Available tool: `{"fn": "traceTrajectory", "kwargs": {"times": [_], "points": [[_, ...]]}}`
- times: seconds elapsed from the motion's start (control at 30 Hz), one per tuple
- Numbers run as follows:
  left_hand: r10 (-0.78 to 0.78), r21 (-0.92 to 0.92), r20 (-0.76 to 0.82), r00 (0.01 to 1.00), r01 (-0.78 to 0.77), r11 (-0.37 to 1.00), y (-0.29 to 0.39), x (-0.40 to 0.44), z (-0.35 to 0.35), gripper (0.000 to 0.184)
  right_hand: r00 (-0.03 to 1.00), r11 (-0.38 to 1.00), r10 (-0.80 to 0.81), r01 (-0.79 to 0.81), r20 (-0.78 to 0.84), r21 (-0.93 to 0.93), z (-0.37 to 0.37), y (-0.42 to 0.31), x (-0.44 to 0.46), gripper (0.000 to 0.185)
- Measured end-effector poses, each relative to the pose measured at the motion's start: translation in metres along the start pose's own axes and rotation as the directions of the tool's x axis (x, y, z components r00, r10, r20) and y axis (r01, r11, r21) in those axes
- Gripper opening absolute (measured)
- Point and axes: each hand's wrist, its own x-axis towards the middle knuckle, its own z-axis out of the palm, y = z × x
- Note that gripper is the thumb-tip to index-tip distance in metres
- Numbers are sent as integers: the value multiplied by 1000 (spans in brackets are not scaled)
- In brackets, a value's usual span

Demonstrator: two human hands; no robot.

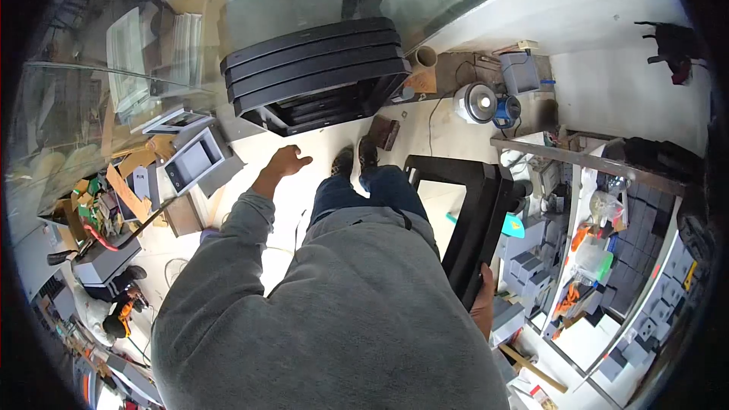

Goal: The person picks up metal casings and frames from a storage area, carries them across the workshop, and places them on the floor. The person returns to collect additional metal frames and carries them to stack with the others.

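Note:
My right hand [483,296] grips the lower edge of a black rectangular frame [481,220], which is tilted along my right side. Its opening shows the pale floor, and some of my right fingers are hidden behind its edge. In front of my body, my left hand [287,161] is held out with thumb and fingers apart, holding nothing. Beyond that hand, a stack of similar black frames [315,68] stands by the glass wall. A small dark brown block [384,133] lies beside my shoes.
At left are a grey box [199,161], a bin of scraps [89,201] and a crouching person [114,315]. A round silver-topped machine [478,102] stands at the far right. Metal shelving [592,158] with grey boxes lines my right. Cables cross the floor.

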Motion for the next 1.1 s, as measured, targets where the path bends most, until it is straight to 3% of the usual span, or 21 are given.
{"fn": "traceTrajectory", "kwargs": {"times": [0.1, 0.23, 0.33, 0.5, 0.77, 1.0, 1.1], "points": [[-53, -24, -38, 998, 52, 998, -12, -7, -3, 66, 1000, 999, -12, 12, 3, -46, 4, -1, 2, 50], [-121, -73, -12, 993, 120, 990, -16, -16, -14, 66, 999, 999, 40, -41, 28, 27, 14, -4, 4, 49], [-104, -61, -73, 992, 99, 993, -31, -15, -4, 67, 995, 994, 82, -85, 48, 70, 10, -5, 5, 49], [-109, -53, -16, 994, 108, 993, -42, -13, 13, 68, 1000, 999, 13, -13, -6, 39, -1, 2, 4, 50], [-114, -59, 42, 993, 116, 992, -19, -19, 5, 67, 994, 994, 95, -98, 44, 57, -7, 8, -3, 55], [-49, 46, -74, 996, 52, 998, -13, -11, -9, 63, 999, 994, 38, -36, -20, 105, -27, 20, 4, 59], [-33, 50, -77, 996, 36, 998, -4, -13, -19, 63, 994, 985, 108, -110, 17, 132, -42, 19, 10, 56]]}}
